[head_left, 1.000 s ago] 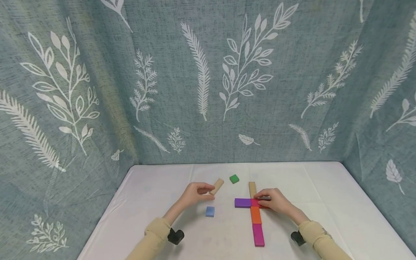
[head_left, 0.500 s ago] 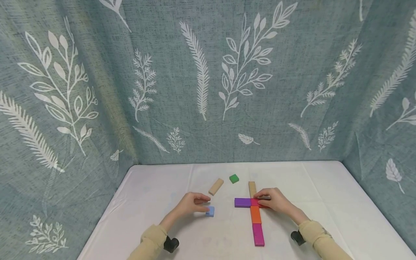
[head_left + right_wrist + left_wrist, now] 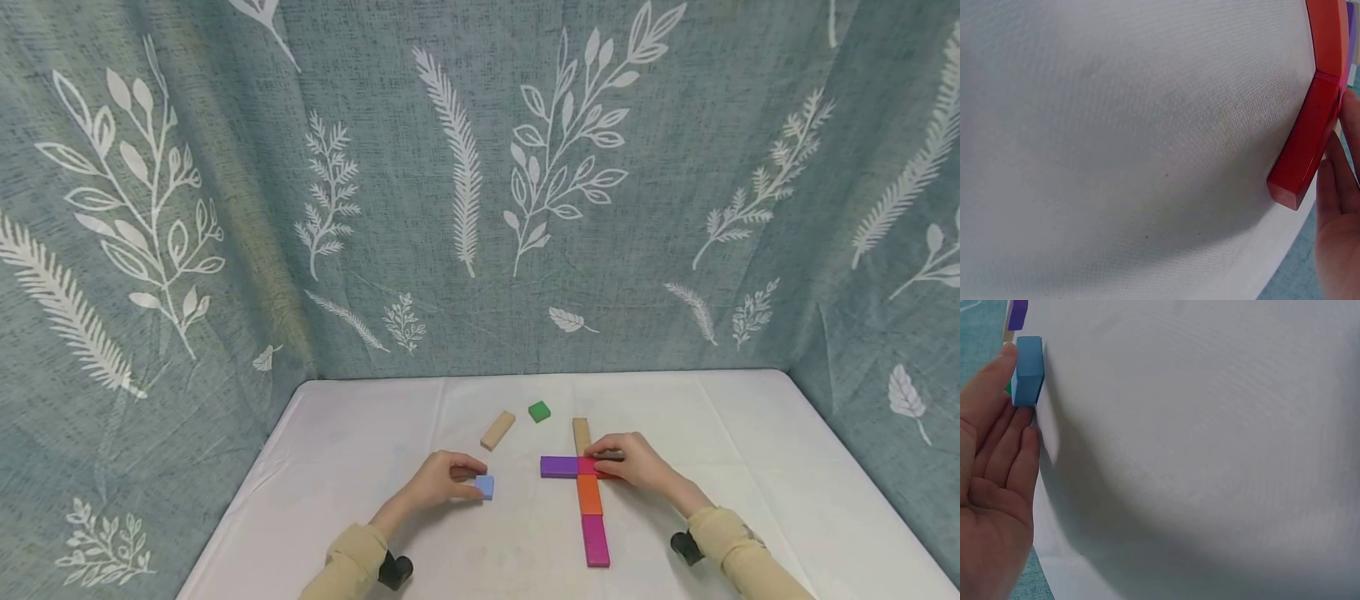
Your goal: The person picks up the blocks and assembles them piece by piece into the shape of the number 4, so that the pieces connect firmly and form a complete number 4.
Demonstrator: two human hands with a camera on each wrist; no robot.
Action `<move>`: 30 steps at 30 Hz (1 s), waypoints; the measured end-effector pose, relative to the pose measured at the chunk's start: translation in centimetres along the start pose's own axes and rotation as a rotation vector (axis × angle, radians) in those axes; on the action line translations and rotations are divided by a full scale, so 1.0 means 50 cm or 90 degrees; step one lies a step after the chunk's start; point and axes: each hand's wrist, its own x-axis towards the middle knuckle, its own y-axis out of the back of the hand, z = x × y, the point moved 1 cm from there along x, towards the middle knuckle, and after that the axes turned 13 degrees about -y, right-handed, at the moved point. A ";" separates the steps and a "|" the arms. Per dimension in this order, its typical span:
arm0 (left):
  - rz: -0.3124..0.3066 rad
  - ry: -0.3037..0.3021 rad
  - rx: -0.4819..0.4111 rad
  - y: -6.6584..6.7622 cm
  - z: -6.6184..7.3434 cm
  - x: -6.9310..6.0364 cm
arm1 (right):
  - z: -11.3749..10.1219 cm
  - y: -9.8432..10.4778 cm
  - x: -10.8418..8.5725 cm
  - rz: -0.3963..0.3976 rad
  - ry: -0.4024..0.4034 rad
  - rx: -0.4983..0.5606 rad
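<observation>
My left hand (image 3: 442,482) pinches a small light-blue block (image 3: 486,487) between thumb and fingers; the left wrist view shows the blue block (image 3: 1030,362) at the fingertips. On the right, my right hand (image 3: 637,461) has thumb and index finger at the pinkish-red block (image 3: 586,466) in the middle of a cross of blocks. A long red block (image 3: 1304,144) forms the cross's right arm, mostly hidden under the hand in the head view. Purple (image 3: 558,467), orange (image 3: 590,495) and wooden (image 3: 581,437) blocks adjoin the middle. A magenta block (image 3: 596,542) extends the orange one.
A loose wooden block (image 3: 498,431) lies beyond the left hand. Farther back is a green square block (image 3: 539,412). A white cloth (image 3: 360,433) covers the table, and a patterned curtain (image 3: 480,333) hangs behind its far edge.
The left hand let go of the loose wooden block, moved back toward the person and took hold of the light-blue block. The right hand has stayed at the cross.
</observation>
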 end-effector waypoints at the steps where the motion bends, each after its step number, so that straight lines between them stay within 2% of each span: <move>1: -0.001 0.000 0.003 -0.001 -0.001 0.000 | 0.000 0.000 -0.001 0.000 0.000 0.000; 9: -0.007 -0.001 0.017 -0.004 -0.005 -0.005 | -0.001 0.002 -0.001 -0.002 0.001 0.003; 20: 0.007 0.006 0.031 -0.011 -0.017 -0.002 | -0.001 0.003 -0.003 0.003 0.002 0.008; 30: 0.007 0.007 0.053 -0.011 -0.006 -0.001 | -0.003 0.003 -0.002 0.004 0.008 0.012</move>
